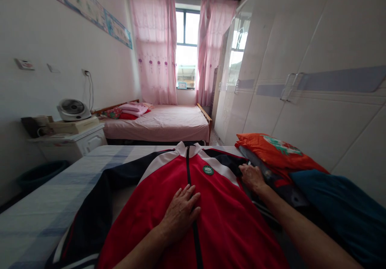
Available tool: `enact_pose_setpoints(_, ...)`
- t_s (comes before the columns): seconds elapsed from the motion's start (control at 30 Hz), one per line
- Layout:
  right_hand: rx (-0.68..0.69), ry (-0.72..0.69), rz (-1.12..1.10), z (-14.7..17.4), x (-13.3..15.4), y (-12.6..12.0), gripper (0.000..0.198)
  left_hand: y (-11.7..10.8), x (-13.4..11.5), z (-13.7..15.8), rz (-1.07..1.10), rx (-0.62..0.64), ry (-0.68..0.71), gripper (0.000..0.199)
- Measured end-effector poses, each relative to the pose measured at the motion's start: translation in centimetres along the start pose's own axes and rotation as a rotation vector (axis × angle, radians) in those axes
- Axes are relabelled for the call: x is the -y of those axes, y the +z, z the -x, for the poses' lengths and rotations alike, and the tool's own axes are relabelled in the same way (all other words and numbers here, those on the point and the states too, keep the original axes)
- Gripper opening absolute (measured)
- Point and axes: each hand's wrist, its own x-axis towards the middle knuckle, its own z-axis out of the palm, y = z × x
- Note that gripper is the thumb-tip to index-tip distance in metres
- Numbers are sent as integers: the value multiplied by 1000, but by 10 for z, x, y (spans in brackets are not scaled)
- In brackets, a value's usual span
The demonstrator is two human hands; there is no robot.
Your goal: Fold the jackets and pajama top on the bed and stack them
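A red, white and navy zip-up jacket [223,216] lies front up on the bed before me, its collar [186,149] pointing away. The black zipper runs down its middle, and a round green badge [208,169] sits on the chest. My left hand [182,210] rests flat on the red front beside the zipper, fingers stretched out. At the upper right of the jacket, my right hand [252,177] has its fingers closed on the navy sleeve [233,161]. The other sleeve [93,204] is spread out to the left and bends down toward me.
An orange cloth bundle [277,150] and a dark teal cloth [340,204] lie close by my right arm. White wardrobes [319,120] line the right side. Beyond stands a second bed [171,120]; at left are a fan [74,109] on a cabinet and a bin [42,174].
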Motion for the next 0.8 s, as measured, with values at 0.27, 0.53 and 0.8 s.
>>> enact_pose_setpoints(0.27, -72, 208, 44, -38, -22, 4, 40, 3, 1, 0, -1, 52, 62, 48)
enact_pose_setpoints(0.53, 11, 207, 0, 16, -12, 10, 58, 2, 0, 1, 19, 51, 48, 49)
enact_pose_setpoints(0.8, 124, 154, -120, 85, -24, 4, 50, -2, -4, 2, 19, 46, 42, 46)
